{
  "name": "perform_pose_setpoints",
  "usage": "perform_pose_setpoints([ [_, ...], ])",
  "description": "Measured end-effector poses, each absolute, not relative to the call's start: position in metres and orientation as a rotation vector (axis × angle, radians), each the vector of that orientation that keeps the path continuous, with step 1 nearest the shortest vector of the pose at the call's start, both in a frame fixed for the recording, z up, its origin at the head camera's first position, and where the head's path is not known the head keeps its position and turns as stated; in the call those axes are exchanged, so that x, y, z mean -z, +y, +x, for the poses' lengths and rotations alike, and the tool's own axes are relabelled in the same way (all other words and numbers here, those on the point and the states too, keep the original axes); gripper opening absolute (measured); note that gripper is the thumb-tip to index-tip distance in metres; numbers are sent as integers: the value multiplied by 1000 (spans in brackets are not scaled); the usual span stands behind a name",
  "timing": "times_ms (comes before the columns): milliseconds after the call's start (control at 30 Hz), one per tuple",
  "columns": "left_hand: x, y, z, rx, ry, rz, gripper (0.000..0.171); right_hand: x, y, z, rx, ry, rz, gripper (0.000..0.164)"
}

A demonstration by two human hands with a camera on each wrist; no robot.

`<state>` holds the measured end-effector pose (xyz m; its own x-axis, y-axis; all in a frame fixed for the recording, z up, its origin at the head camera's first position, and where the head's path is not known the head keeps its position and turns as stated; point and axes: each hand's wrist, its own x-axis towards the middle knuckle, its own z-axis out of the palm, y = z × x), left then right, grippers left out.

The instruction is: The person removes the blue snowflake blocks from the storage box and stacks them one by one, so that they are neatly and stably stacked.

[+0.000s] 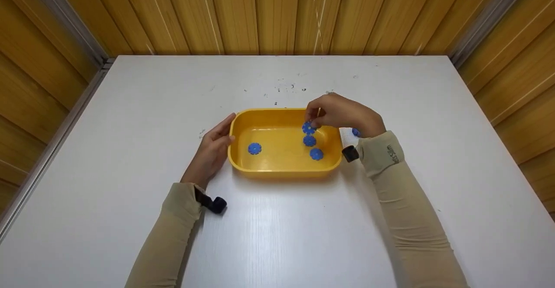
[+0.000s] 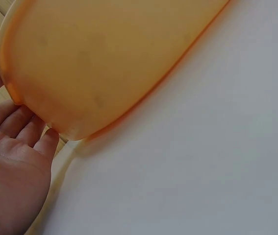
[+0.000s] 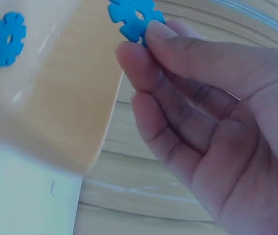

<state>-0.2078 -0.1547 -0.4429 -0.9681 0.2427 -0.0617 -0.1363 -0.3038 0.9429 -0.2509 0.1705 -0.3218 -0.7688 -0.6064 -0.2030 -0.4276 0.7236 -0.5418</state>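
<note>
Evidently partway: three notched blue discs (image 1: 254,148) lie in the yellow tub (image 1: 284,174) gripped by the left hand (image 1: 213,148), the right hand (image 1: 342,111) pinches a fourth disc (image 1: 308,127) over it, and another blue piece (image 1: 356,132) (partly hidden) remains on the table (image 1: 277,227).

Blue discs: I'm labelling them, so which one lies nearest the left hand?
The blue disc lying alone toward the left end of the yellow tray; the other discs are farther right, one pinched by the right hand.
</note>
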Motion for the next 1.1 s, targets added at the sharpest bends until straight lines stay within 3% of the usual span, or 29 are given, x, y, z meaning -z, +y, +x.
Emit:
perform_pose_setpoints([
  [600, 446, -157, -208, -2359, 1678, 181, 67, 332, 224, -241, 935, 2691, -597, 15],
  [1100, 442, -159, -206, -2350, 1689, 147, 68, 350, 264, -236, 880, 2768, -375, 21],
])
